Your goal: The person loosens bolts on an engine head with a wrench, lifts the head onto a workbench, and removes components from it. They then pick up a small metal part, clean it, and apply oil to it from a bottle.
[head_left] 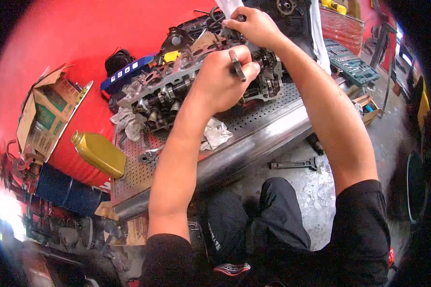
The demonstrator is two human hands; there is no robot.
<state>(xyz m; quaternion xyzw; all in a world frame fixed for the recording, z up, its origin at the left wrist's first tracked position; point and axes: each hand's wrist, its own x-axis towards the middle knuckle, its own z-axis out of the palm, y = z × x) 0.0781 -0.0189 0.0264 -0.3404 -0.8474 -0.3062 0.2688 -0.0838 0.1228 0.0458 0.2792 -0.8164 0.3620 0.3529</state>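
Note:
My left hand [223,79] is closed around a dark metal tool handle [237,67], whose end pokes out past the thumb. It is over an engine cylinder head [167,93] with exposed camshafts, lying on a perforated metal workbench [273,112]. Farther back, my right hand [257,27] has its fingers curled at the engine's far end, around a dark, rounded piece only partly visible. Whether this piece belongs to the same tool cannot be seen. Crumpled white rags [216,135] lie against the near side of the cylinder head.
A gold oil bottle [99,154] leans at the bench's left end, near an open cardboard box [53,112]. A green socket-set case [351,62] lies open at the right. On the floor below is a metal tool [294,165]. A blue box [127,74] stands behind the engine.

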